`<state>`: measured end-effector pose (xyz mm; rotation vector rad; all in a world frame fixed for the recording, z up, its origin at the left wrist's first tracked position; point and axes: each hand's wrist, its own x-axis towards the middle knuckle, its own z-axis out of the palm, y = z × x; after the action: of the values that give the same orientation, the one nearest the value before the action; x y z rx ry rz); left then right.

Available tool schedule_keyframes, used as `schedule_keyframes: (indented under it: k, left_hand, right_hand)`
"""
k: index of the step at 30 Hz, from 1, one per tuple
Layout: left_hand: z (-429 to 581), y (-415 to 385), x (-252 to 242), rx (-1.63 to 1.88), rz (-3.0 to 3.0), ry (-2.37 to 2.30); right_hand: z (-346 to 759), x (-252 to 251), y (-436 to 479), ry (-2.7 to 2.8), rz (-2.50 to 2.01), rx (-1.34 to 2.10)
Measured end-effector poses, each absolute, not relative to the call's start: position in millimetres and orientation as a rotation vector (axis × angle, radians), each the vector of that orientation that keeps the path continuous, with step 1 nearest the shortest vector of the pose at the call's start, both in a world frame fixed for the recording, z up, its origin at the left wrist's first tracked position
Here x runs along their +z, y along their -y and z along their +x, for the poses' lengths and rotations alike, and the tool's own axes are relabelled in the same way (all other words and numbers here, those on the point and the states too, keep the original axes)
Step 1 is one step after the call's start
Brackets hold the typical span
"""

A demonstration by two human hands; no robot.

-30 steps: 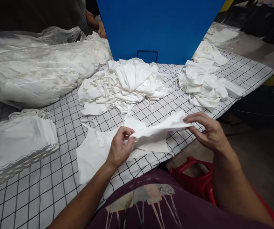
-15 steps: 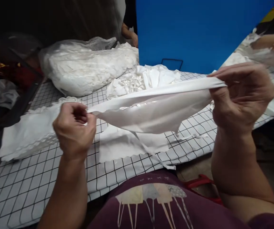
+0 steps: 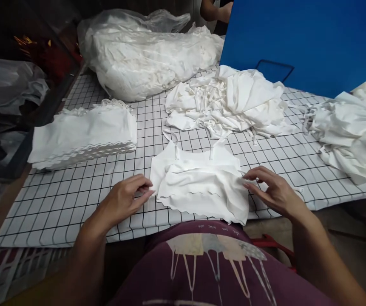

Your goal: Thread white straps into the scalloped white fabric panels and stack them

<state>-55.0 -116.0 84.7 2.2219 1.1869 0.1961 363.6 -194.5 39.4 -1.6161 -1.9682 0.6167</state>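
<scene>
A white camisole (image 3: 202,187) with thin straps lies in front of me, its straps pointing away and its wavy hem toward me. The cloth is wrinkled, and a second wavy edge shows across its middle. My left hand (image 3: 123,197) is at the camisole's left edge, thumb and fingers a little apart with nothing seen between them. At the right edge is my right hand (image 3: 272,189), its fingers parted and the fingertips at or very near the fabric. Whether either hand touches the cloth I cannot tell.
A neat stack of white garments (image 3: 87,131) lies left on the checked tablecloth (image 3: 58,204). Behind are a clear bag of white cloth (image 3: 151,55) and a loose garment pile (image 3: 234,102). Another heap (image 3: 355,131) is right. A blue panel (image 3: 310,38) stands near a person's arm (image 3: 216,11).
The white garment, held stretched in the air between both hands, now lies spread on the table. Both hands have lowered and their fingers have parted. The view has shifted right and down.
</scene>
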Motion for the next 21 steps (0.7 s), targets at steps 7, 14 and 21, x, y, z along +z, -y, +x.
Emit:
schedule_keyframes:
  k: [7, 14, 21]
  left_hand:
    - [0.6, 66.0, 53.1, 0.294, 2.496, -1.005]
    - [16.3, 49.3, 51.8, 0.291, 2.460, -0.982]
    - [14.8, 42.1, 42.6, 0.221, 2.519, -0.849]
  right_hand:
    - [342.8, 16.9, 157.7, 2.079, -1.679, 0.409]
    - [346.5, 24.2, 161.0, 1.871, -1.637, 0.472]
    - [347.2, 31.8, 157.0, 1.564, -1.534, 0.892]
